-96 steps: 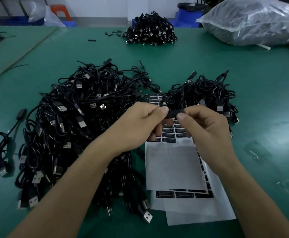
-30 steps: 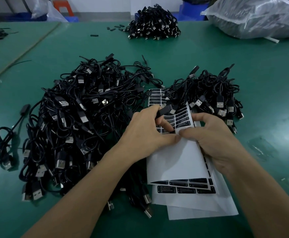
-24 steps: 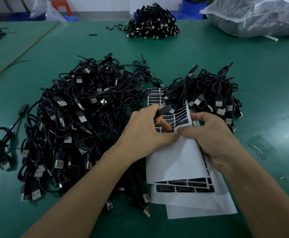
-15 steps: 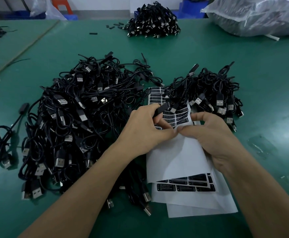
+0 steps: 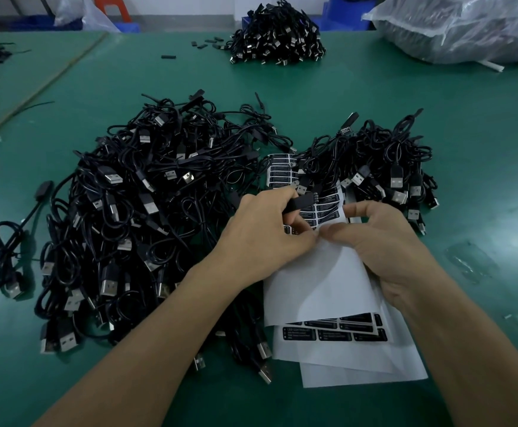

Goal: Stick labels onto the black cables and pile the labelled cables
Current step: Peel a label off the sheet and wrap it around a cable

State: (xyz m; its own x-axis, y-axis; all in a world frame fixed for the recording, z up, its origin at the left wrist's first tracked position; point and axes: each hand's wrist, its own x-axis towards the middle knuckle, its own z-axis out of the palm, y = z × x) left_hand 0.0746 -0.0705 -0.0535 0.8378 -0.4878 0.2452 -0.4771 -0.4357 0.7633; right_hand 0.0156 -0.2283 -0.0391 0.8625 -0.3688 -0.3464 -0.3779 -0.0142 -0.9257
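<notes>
since my last look a few seconds ago, when both hands held one black cable up between them, the work has gone down to the paper. my left hand (image 5: 261, 235) still pinches the end of the cable (image 5: 301, 203) between thumb and finger, and its thumb now rests on the label sheet (image 5: 322, 278). my right hand (image 5: 384, 241) has let go of the cable and now grips the top of the sheet, thumb in front and fingers behind. that bends the sheet up off the counter (image 5: 482, 134). the black labels (image 5: 325, 208) left on it sit right under the cable end.

i think this means i am getting a label off to stick on this cable. i cannot tell if one is peeled yet.

the sheet lies toward the near edge of the counter, between the big pile (image 5: 147, 217) on the left side and the smaller pile (image 5: 390, 161) toward the right side. i guess the smaller pile is the done one, so this cable should go there after.
</notes>
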